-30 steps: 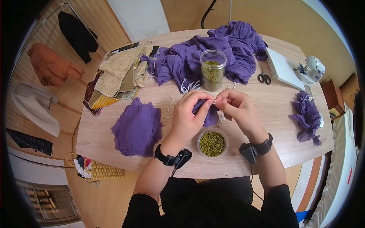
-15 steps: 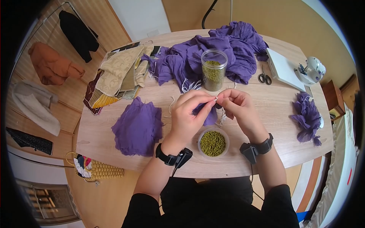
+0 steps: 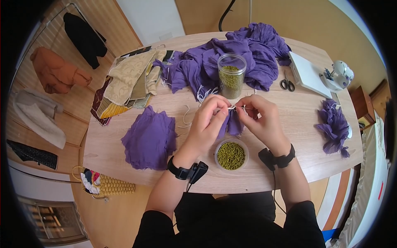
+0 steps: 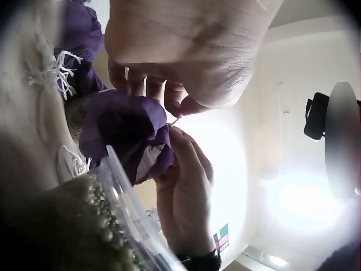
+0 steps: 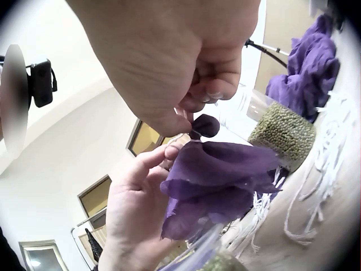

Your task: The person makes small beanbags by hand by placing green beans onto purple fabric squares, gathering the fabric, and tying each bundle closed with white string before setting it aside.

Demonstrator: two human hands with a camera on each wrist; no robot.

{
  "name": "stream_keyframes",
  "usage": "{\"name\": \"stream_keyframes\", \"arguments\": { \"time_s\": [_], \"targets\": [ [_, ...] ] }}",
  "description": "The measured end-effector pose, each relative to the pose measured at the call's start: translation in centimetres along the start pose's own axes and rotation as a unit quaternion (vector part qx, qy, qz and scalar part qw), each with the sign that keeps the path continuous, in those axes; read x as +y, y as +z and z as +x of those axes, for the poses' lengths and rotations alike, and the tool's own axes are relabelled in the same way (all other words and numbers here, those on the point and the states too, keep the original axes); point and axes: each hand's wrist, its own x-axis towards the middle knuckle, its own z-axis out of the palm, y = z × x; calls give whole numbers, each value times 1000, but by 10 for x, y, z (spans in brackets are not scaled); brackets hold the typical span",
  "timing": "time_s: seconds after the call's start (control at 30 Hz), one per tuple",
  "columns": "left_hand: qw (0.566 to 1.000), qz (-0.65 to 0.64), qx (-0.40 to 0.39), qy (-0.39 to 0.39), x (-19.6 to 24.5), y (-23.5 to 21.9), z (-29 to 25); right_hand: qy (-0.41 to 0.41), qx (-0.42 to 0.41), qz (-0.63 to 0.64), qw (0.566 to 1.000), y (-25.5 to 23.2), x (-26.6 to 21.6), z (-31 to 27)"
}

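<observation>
A white string (image 3: 232,107) is pinched between the fingertips of the left hand (image 3: 207,118) and the right hand (image 3: 264,119). Purple cloth (image 3: 234,124) hangs below the fingers, above the small tub of green beans (image 3: 231,156). In the right wrist view the string circles the neck of the purple cloth (image 5: 211,175), with a small round purple bulb (image 5: 206,126) above it. The left wrist view shows the cloth (image 4: 124,121) under the curled fingers of the left hand (image 4: 180,51). Behind the hands stands a tall clear jar of green beans (image 3: 231,78).
A stack of purple pieces (image 3: 149,138) lies left, with patterned fabrics (image 3: 130,78) behind it. Large purple cloth (image 3: 256,53) spreads across the back. Scissors (image 3: 287,82), a white sewing machine (image 3: 339,76) and gathered purple cloth (image 3: 333,126) are on the right. White strings (image 3: 187,115) lie near the left hand.
The hands have drawn slightly apart, with white string now visible between the fingertips. More of the purple cloth shows hanging below them.
</observation>
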Motion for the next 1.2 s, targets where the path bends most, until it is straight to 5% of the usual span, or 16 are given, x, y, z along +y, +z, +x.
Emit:
{"name": "stream_keyframes", "arguments": {
  "time_s": [0.07,0.4,0.5,0.67,0.97,1.07,1.13,1.2],
  "targets": [
    [999,-34,13,-20,-3,0,0,59,-13,57,996,0,4,-1],
    [956,-238,119,-124,-7,-5,0,81,3,121,989,5,2,-2],
    [961,-224,120,-110,-5,-4,0,123,-39,82,988,-2,-7,-1],
    [973,-177,98,-108,-2,-6,-1,79,-132,66,986,-9,-9,2],
    [963,-222,63,-139,17,0,1,55,-113,101,987,-23,-4,-3],
    [963,-223,65,-138,13,-3,0,74,-38,202,976,-42,11,-17],
    [965,-217,59,-137,10,-6,-1,156,29,231,960,-71,18,-30],
    [967,-207,58,-135,11,-5,0,225,62,101,967,-113,25,-40]
  ]
}}
